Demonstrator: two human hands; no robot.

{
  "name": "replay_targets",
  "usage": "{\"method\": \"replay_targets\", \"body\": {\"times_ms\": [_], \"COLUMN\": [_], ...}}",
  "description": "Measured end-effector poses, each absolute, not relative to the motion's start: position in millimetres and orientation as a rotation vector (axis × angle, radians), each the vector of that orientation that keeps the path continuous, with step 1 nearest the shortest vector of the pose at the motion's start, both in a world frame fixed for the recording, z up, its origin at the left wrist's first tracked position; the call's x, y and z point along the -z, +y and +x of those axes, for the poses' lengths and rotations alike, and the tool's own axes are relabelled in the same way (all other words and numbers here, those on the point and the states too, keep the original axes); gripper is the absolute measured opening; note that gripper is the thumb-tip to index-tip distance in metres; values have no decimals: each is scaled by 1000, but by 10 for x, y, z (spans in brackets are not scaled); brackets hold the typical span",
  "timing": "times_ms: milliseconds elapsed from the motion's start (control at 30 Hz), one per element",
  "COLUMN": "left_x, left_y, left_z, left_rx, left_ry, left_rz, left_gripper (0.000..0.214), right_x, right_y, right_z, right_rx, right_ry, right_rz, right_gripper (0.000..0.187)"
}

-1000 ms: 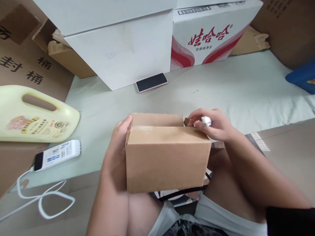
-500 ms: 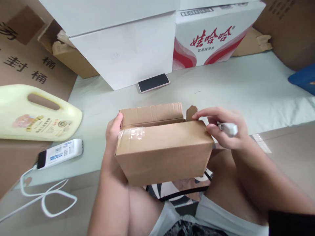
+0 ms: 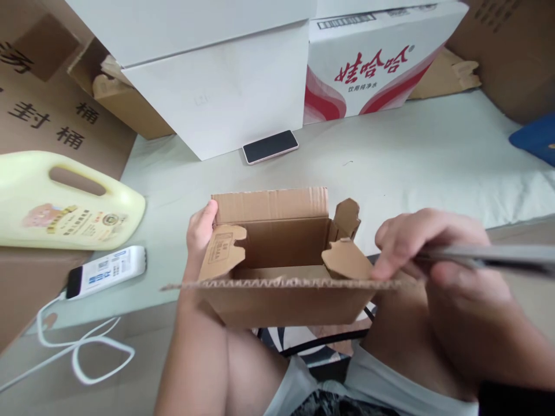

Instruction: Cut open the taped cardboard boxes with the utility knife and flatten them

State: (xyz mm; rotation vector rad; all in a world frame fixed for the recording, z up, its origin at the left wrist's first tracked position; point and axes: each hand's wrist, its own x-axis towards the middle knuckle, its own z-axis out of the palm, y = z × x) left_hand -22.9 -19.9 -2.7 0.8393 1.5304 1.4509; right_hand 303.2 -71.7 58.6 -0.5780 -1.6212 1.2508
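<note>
In front of me a small brown cardboard box (image 3: 277, 306) has its top opened. Its far flap (image 3: 271, 205) stands up and its near flap (image 3: 286, 283) is seen edge-on. The side flaps (image 3: 347, 260) stick out, and the inside that shows is bare cardboard. My left hand (image 3: 202, 228) grips the box at its far left corner. My right hand (image 3: 433, 248) is curled round a slim grey, metal-looking tool (image 3: 498, 254), too blurred to name. A fingertip of that hand touches the near flap's right end.
A dark-screened phone (image 3: 271, 147) lies beyond the box, before a white carton (image 3: 229, 98) and a red-and-white carton (image 3: 368, 75). To the left are a pale yellow jug (image 3: 87, 199) and a white power strip (image 3: 106, 270) with a looped cable (image 3: 104, 341).
The near top flap has swung up and toward me, exposing the inside of the box. My right hand has moved right and nearer with the tool. My left hand stays put.
</note>
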Motion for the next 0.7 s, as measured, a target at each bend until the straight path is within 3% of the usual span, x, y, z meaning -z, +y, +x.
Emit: {"method": "replay_targets", "body": {"times_ms": [167, 367, 533, 700], "left_x": [-29, -44, -44, -9], "left_y": [-176, -174, -180, -197], "left_z": [-237, -194, -192, -190], "left_rx": [-1374, -1381, -1397, -1436], "left_ry": [1518, 1489, 1475, 1454], "left_rz": [870, 857, 826, 799], "left_gripper": [59, 57, 51, 46], "right_x": [-604, -661, -708, -645], "right_y": [-603, -592, -612, -581], "right_z": [3066, 2999, 3022, 3064], "right_rx": [-1320, -1102, -1040, -1095], "right_ry": [-1922, -2179, -2335, -2223], "right_rz": [-258, -514, -695, -718], "right_gripper": [19, 12, 31, 31]}}
